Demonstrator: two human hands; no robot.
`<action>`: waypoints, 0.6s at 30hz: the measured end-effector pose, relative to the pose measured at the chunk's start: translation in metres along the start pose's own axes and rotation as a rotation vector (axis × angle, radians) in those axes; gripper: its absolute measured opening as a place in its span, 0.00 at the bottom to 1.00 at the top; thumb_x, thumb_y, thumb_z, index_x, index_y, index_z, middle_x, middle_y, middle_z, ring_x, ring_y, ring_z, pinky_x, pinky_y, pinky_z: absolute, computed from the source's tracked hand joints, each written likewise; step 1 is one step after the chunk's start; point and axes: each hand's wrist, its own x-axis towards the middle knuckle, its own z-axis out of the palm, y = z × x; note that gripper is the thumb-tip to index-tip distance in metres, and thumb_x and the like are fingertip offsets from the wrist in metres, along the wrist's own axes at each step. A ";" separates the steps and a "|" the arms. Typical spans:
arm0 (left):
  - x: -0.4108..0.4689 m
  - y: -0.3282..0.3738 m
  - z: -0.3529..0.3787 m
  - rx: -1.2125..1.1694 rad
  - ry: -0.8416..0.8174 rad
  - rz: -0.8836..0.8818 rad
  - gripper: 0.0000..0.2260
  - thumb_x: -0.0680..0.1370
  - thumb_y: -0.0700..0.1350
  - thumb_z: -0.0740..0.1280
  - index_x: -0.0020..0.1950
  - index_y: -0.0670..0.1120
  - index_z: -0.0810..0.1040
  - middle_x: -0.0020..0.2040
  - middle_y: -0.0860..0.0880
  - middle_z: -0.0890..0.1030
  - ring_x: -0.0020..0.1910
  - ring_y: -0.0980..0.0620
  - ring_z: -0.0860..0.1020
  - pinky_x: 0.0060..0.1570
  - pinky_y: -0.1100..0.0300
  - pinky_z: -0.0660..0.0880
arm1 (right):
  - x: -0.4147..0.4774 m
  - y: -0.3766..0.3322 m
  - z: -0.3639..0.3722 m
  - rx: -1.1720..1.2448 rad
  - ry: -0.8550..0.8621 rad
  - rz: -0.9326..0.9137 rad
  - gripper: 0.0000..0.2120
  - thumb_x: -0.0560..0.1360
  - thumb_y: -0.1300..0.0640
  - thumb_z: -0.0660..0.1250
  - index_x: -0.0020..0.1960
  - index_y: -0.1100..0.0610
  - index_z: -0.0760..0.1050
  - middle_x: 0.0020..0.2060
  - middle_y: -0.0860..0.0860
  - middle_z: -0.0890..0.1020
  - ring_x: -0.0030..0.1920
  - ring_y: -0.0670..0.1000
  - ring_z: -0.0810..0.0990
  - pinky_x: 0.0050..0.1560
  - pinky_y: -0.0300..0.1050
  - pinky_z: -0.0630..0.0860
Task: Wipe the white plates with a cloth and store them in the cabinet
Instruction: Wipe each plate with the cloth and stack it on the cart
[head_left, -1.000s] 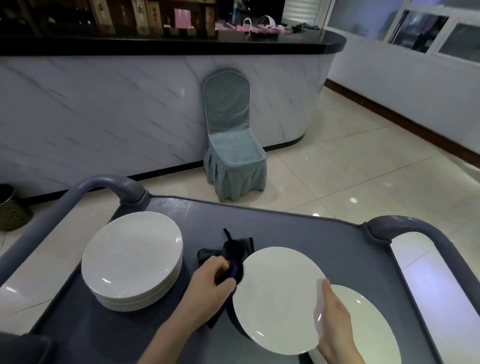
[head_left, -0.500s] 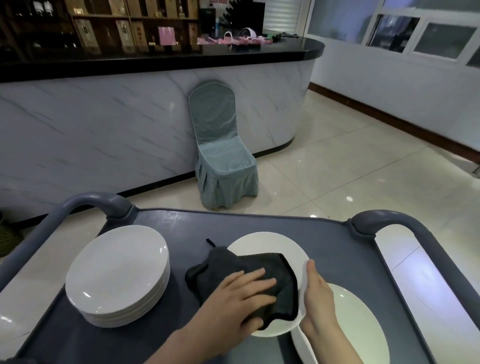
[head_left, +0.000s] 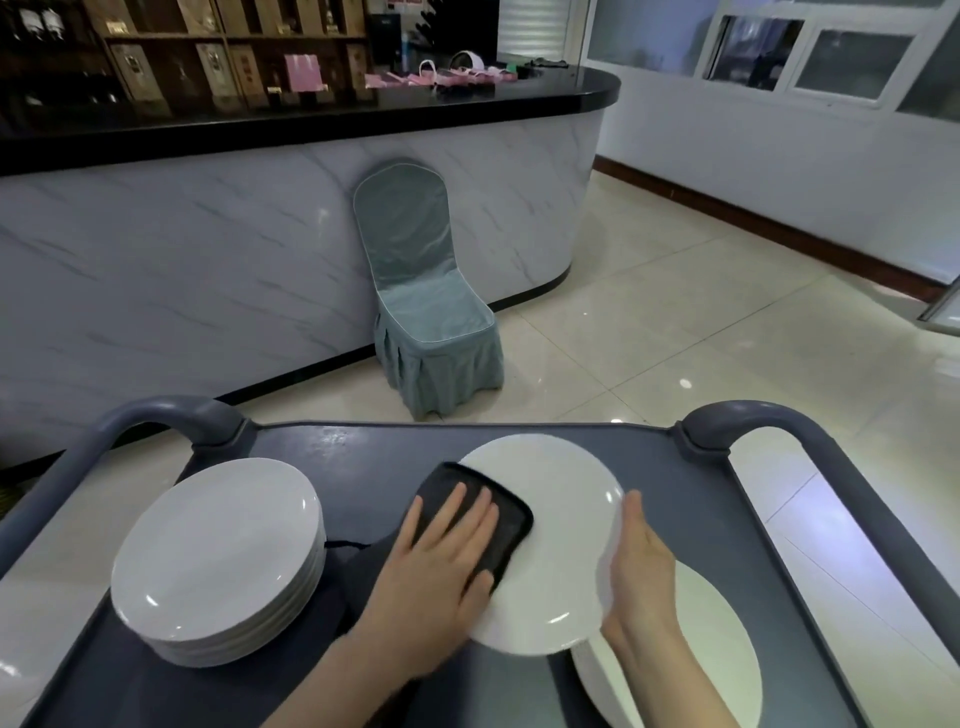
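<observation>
Shifted: dark cloth (head_left: 498, 525) now sits on the left side of the white plate (head_left: 566, 545), baring more white than a moment ago.
Plate: over the grey cart (head_left: 363, 467), overlapping a second plate (head_left: 727, 649).
Left hand (head_left: 441, 566): flat, fingers straight, pressing the cloth.
Right hand (head_left: 636, 566): grasping the plate's right rim.
Alongside: stack of plates (head_left: 218, 556) at left; covered chair (head_left: 426, 296) beyond.

Teal-covered chair (head_left: 431, 312) backed against curved marble-look counter (head_left: 208, 270) with black top. Behind chair, past counter: dark shelving (head_left: 208, 47). Pink items (head_left: 441, 78) on countertop above chair. Around chair: glossy pale tile floor (head_left: 675, 322), light glints. Right of chair: white wall (head_left: 753, 166), dark skirting (head_left: 779, 234), windows (head_left: 831, 67) higher up.
</observation>
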 end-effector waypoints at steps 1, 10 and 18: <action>-0.010 0.008 0.004 -0.035 -0.004 0.095 0.27 0.77 0.54 0.55 0.76 0.51 0.66 0.78 0.53 0.61 0.77 0.48 0.58 0.72 0.43 0.54 | 0.002 -0.003 -0.001 0.018 0.013 -0.011 0.19 0.80 0.41 0.61 0.43 0.54 0.80 0.35 0.46 0.86 0.40 0.51 0.84 0.38 0.44 0.77; 0.024 0.008 -0.003 -0.163 0.098 0.035 0.24 0.81 0.48 0.56 0.76 0.44 0.64 0.78 0.49 0.61 0.77 0.49 0.61 0.72 0.49 0.65 | -0.019 0.024 0.020 0.000 -0.051 0.093 0.21 0.81 0.42 0.61 0.45 0.57 0.82 0.34 0.48 0.86 0.42 0.53 0.84 0.41 0.46 0.77; -0.017 -0.001 0.001 -0.121 0.009 0.062 0.25 0.78 0.51 0.54 0.76 0.48 0.66 0.77 0.53 0.62 0.76 0.51 0.62 0.72 0.50 0.57 | -0.002 -0.005 0.008 0.027 0.040 0.004 0.19 0.79 0.42 0.62 0.43 0.56 0.79 0.37 0.50 0.85 0.39 0.55 0.83 0.39 0.45 0.77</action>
